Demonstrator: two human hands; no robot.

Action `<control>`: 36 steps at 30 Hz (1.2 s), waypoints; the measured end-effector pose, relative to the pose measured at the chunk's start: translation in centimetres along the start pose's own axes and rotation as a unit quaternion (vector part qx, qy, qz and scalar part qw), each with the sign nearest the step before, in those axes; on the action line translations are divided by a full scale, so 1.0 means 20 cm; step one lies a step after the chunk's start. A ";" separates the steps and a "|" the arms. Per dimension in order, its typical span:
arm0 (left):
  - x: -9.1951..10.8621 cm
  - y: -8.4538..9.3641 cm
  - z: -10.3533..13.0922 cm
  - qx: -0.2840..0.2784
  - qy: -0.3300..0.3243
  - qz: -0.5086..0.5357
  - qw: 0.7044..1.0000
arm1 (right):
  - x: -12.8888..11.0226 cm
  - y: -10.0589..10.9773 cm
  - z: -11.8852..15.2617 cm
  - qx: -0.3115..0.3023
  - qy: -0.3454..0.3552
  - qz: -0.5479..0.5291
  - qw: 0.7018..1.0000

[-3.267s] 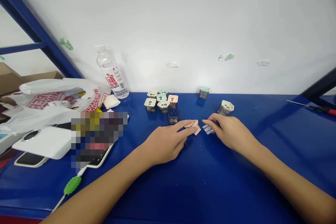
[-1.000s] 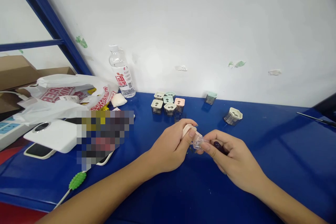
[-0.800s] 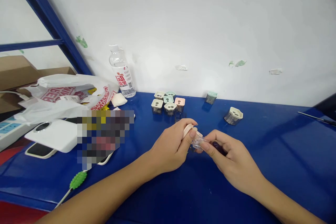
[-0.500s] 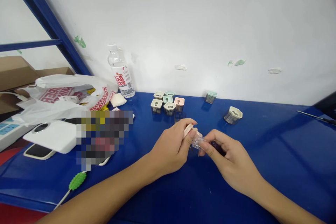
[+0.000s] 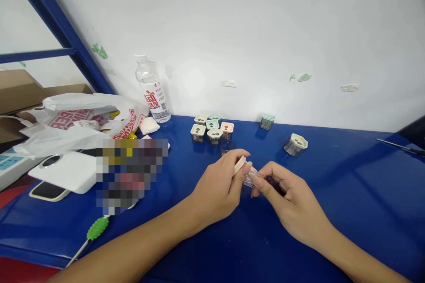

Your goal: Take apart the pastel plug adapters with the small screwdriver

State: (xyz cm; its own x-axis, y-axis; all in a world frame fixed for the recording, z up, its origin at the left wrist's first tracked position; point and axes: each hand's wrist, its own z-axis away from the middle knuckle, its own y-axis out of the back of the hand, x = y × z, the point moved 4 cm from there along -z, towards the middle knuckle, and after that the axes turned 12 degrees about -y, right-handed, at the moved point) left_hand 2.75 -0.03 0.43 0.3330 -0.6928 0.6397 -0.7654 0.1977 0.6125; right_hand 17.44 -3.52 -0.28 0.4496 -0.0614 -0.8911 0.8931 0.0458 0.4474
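Note:
My left hand (image 5: 217,188) pinches a small pink cap (image 5: 239,165) just above the blue table (image 5: 332,194). My right hand (image 5: 288,201) holds a small clear plastic piece (image 5: 249,177) pressed against that cap, and a dark object shows under its fingers. Both hands meet in the middle of the table. Behind them stands a cluster of small square sharpeners (image 5: 210,129) with cream, mint and pink tops. One mint-topped sharpener (image 5: 267,121) stands alone near the wall, and a cream-topped one (image 5: 295,144) lies tilted to the right.
A water bottle (image 5: 152,90) stands by the wall. White plastic bags (image 5: 76,121), a white device (image 5: 64,171), a phone (image 5: 46,190) and a green-tipped cable (image 5: 97,229) fill the left side. A screwdriver (image 5: 400,147) lies far right. Blue shelf bars (image 5: 56,22) rise at left.
Since 3.3 s ago both hands lifted the pink cap and the clear piece off the table and brought them together. Over the last second they have stayed joined, shifting only slightly.

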 end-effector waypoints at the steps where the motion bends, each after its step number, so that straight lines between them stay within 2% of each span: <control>1: 0.00 0.00 0.00 0.000 0.003 0.005 1.000 | -0.01 0.00 0.00 -0.004 0.004 -0.009 1.000; 5: -0.01 0.01 -0.01 -0.007 0.005 0.030 1.000 | -0.02 0.01 0.00 -0.032 0.003 -0.043 0.999; 14: 0.00 0.04 -0.02 0.017 0.004 0.101 0.995 | 0.00 -0.02 0.02 -0.085 -0.036 -0.094 0.991; 24: 0.02 0.04 -0.02 0.021 -0.052 0.022 0.998 | 0.00 -0.03 0.02 -0.089 -0.026 0.004 0.996; 32: 0.02 0.03 -0.02 0.000 -0.089 -0.026 0.996 | 0.00 -0.02 0.01 -0.098 -0.044 0.022 0.994; 36: 0.02 0.03 -0.01 0.009 -0.107 -0.060 0.992 | 0.00 -0.02 0.01 -0.093 -0.050 0.024 0.994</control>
State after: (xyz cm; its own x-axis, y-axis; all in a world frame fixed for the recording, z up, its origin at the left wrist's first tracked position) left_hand 2.63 0.01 1.08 0.2996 -0.8422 0.4482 -0.7370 0.0940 0.6693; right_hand 17.17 -3.83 -0.40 0.4983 -0.1528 -0.8534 0.8574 0.2331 0.4589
